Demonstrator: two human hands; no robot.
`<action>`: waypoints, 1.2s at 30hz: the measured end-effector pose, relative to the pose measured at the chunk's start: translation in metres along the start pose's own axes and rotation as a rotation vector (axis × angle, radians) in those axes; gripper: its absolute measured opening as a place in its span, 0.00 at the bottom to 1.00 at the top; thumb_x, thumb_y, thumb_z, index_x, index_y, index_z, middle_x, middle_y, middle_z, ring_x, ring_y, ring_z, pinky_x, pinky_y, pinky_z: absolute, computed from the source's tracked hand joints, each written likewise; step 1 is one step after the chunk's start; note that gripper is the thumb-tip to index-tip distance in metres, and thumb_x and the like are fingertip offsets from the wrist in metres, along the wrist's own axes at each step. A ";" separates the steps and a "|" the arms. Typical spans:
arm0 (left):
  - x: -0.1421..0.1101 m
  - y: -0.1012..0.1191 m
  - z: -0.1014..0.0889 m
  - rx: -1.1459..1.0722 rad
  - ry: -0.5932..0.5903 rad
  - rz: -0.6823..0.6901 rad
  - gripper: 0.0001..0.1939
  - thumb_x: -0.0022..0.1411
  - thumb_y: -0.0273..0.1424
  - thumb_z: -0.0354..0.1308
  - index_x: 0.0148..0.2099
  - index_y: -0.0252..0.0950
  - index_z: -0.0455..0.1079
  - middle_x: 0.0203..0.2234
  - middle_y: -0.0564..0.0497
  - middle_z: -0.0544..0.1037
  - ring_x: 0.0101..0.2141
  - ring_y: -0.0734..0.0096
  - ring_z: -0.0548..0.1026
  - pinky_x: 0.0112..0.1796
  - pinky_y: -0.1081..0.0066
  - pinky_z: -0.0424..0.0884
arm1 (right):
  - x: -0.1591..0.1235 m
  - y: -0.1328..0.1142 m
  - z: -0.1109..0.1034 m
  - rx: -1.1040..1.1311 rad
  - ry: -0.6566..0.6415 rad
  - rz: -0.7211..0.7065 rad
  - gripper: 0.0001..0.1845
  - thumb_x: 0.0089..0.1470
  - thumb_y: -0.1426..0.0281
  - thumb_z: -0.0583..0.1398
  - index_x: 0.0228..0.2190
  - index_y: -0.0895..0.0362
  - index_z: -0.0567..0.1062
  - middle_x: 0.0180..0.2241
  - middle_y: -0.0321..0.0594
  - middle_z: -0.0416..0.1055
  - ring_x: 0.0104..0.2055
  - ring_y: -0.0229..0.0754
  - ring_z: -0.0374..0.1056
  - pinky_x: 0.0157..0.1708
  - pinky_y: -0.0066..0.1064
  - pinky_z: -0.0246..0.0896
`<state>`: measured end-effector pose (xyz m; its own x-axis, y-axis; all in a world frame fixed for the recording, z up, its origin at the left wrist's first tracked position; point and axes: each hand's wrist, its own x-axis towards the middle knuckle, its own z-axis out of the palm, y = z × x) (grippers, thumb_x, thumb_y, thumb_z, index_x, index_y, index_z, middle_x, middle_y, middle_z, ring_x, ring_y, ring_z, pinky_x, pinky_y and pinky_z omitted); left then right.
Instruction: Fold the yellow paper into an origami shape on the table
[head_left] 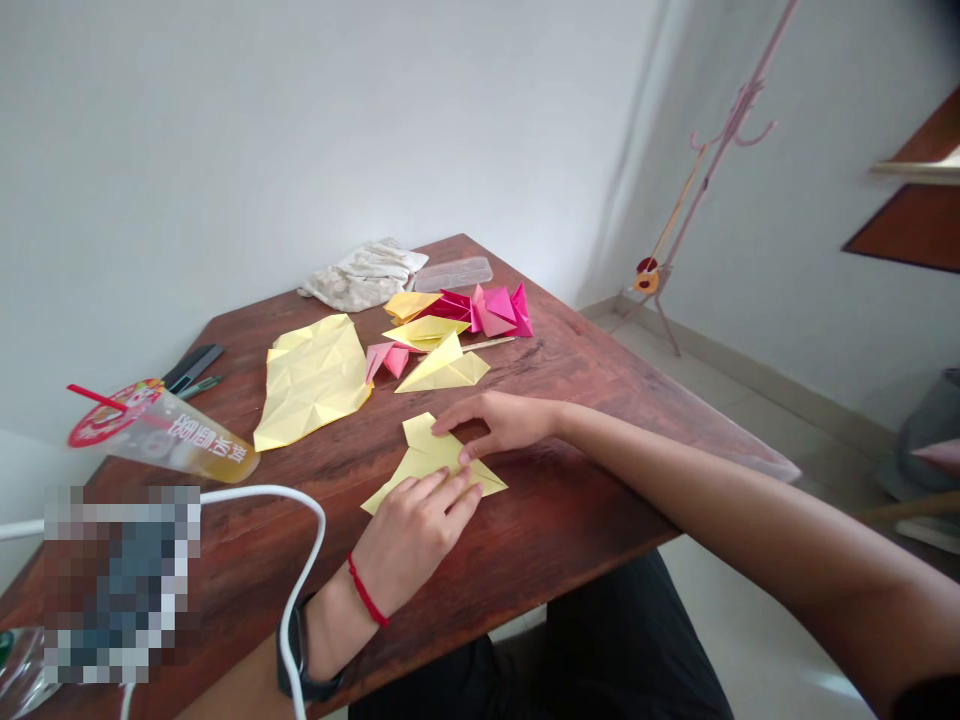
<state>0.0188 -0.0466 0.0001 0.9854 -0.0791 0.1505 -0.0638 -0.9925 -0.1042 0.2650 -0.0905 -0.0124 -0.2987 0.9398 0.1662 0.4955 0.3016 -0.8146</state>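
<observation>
Left hand (420, 520): open, fingers resting on folded yellow paper (417, 456)
Right hand (504, 416): half-curled, thumb and fingertips apart, touching that paper
Cup (187, 440): left on surface (551, 510)

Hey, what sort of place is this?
Probably a room in a home, though I can't be certain. A wooden table stands by a plain white wall, with a drink cup and folded yellow paper on it, and a pink coat stand is near the corner.
</observation>
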 end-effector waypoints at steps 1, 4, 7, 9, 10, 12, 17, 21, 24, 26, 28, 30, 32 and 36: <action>0.003 0.004 0.001 0.007 0.004 -0.028 0.19 0.69 0.19 0.51 0.57 0.35 0.73 0.53 0.44 0.80 0.48 0.60 0.80 0.44 0.62 0.78 | 0.000 0.000 -0.003 0.024 0.064 0.005 0.22 0.58 0.62 0.67 0.51 0.57 0.80 0.53 0.46 0.78 0.52 0.48 0.75 0.53 0.35 0.68; 0.013 0.015 0.001 0.027 0.029 -0.151 0.20 0.66 0.17 0.52 0.56 0.34 0.73 0.47 0.44 0.83 0.40 0.61 0.82 0.36 0.66 0.78 | -0.001 0.000 -0.010 0.060 0.280 0.097 0.16 0.62 0.59 0.62 0.40 0.60 0.82 0.38 0.43 0.82 0.38 0.43 0.77 0.40 0.31 0.71; 0.024 0.009 -0.005 -0.010 0.030 -0.280 0.16 0.65 0.18 0.54 0.51 0.35 0.76 0.37 0.45 0.84 0.33 0.60 0.82 0.31 0.67 0.76 | -0.002 0.001 -0.014 0.190 0.289 0.274 0.16 0.61 0.58 0.64 0.35 0.60 0.80 0.30 0.42 0.80 0.30 0.39 0.74 0.29 0.27 0.70; 0.030 -0.005 -0.013 -0.129 -0.010 -0.370 0.12 0.68 0.23 0.53 0.43 0.37 0.78 0.31 0.46 0.84 0.30 0.60 0.82 0.30 0.67 0.75 | -0.002 0.002 -0.013 0.333 0.241 0.402 0.16 0.61 0.58 0.64 0.35 0.60 0.79 0.32 0.42 0.80 0.29 0.39 0.75 0.25 0.25 0.70; 0.033 -0.014 -0.017 -0.232 -0.031 -0.417 0.12 0.69 0.25 0.53 0.40 0.39 0.78 0.30 0.48 0.84 0.30 0.60 0.83 0.31 0.67 0.76 | -0.002 0.004 -0.013 0.402 0.238 0.459 0.16 0.62 0.58 0.64 0.36 0.59 0.78 0.33 0.43 0.80 0.30 0.39 0.76 0.25 0.24 0.71; 0.036 -0.032 -0.024 -0.462 0.007 -0.532 0.10 0.67 0.28 0.55 0.37 0.39 0.78 0.31 0.49 0.84 0.33 0.61 0.83 0.32 0.69 0.77 | -0.001 0.005 -0.010 0.533 0.256 0.536 0.17 0.63 0.56 0.63 0.38 0.58 0.76 0.36 0.45 0.81 0.31 0.40 0.78 0.26 0.26 0.74; 0.040 -0.053 -0.020 -0.823 0.236 -0.697 0.10 0.64 0.38 0.60 0.37 0.35 0.75 0.37 0.45 0.84 0.37 0.61 0.83 0.38 0.66 0.80 | -0.003 -0.005 0.000 0.790 0.157 0.459 0.25 0.61 0.49 0.63 0.46 0.58 0.78 0.46 0.52 0.80 0.48 0.48 0.78 0.37 0.32 0.78; 0.041 -0.050 -0.011 -0.962 0.344 -0.687 0.13 0.62 0.41 0.64 0.38 0.34 0.77 0.55 0.38 0.79 0.51 0.53 0.80 0.50 0.60 0.77 | -0.001 -0.012 0.012 0.833 0.154 0.267 0.26 0.56 0.52 0.68 0.50 0.55 0.78 0.50 0.44 0.78 0.53 0.46 0.75 0.45 0.31 0.75; 0.041 -0.046 -0.015 -1.115 0.312 -0.729 0.20 0.62 0.47 0.63 0.42 0.33 0.79 0.59 0.37 0.75 0.52 0.49 0.79 0.45 0.58 0.80 | 0.002 -0.012 0.018 0.854 0.217 0.203 0.25 0.54 0.53 0.69 0.47 0.55 0.80 0.47 0.42 0.78 0.48 0.44 0.75 0.45 0.32 0.73; 0.039 -0.046 -0.019 -1.260 0.255 -0.776 0.24 0.62 0.50 0.62 0.45 0.33 0.79 0.54 0.38 0.78 0.44 0.53 0.82 0.36 0.61 0.83 | 0.004 -0.013 0.020 0.878 0.226 0.176 0.23 0.55 0.53 0.68 0.45 0.57 0.81 0.44 0.42 0.79 0.45 0.43 0.76 0.46 0.34 0.72; 0.035 -0.049 -0.023 -1.317 0.208 -0.792 0.25 0.61 0.49 0.63 0.48 0.32 0.78 0.44 0.41 0.82 0.36 0.60 0.83 0.29 0.66 0.81 | 0.004 -0.016 0.022 0.893 0.214 0.155 0.22 0.57 0.52 0.67 0.42 0.58 0.81 0.39 0.42 0.80 0.41 0.42 0.76 0.46 0.34 0.71; 0.031 -0.052 -0.027 -1.235 0.170 -0.789 0.22 0.62 0.46 0.63 0.47 0.33 0.79 0.32 0.46 0.83 0.26 0.66 0.80 0.24 0.71 0.77 | 0.004 -0.019 0.025 0.910 0.208 0.146 0.22 0.57 0.52 0.67 0.39 0.59 0.81 0.35 0.41 0.79 0.39 0.41 0.76 0.45 0.33 0.69; 0.027 -0.055 -0.031 -1.138 0.160 -0.743 0.17 0.62 0.43 0.63 0.43 0.34 0.80 0.28 0.48 0.82 0.24 0.68 0.79 0.24 0.72 0.75 | 0.003 -0.023 0.029 0.945 0.199 0.165 0.22 0.57 0.52 0.68 0.38 0.60 0.81 0.33 0.41 0.79 0.36 0.40 0.75 0.43 0.31 0.68; 0.024 -0.056 -0.036 -1.134 0.272 -0.600 0.10 0.60 0.38 0.66 0.39 0.36 0.78 0.35 0.48 0.84 0.37 0.62 0.83 0.36 0.71 0.76 | 0.001 -0.029 0.035 0.995 0.201 0.240 0.21 0.52 0.54 0.71 0.38 0.58 0.81 0.33 0.38 0.78 0.34 0.38 0.74 0.40 0.29 0.68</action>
<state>0.0402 0.0041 0.0449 0.8518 0.5160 0.0903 0.1431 -0.3951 0.9074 0.2221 -0.1035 -0.0080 -0.0949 0.9945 -0.0451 -0.3995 -0.0796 -0.9133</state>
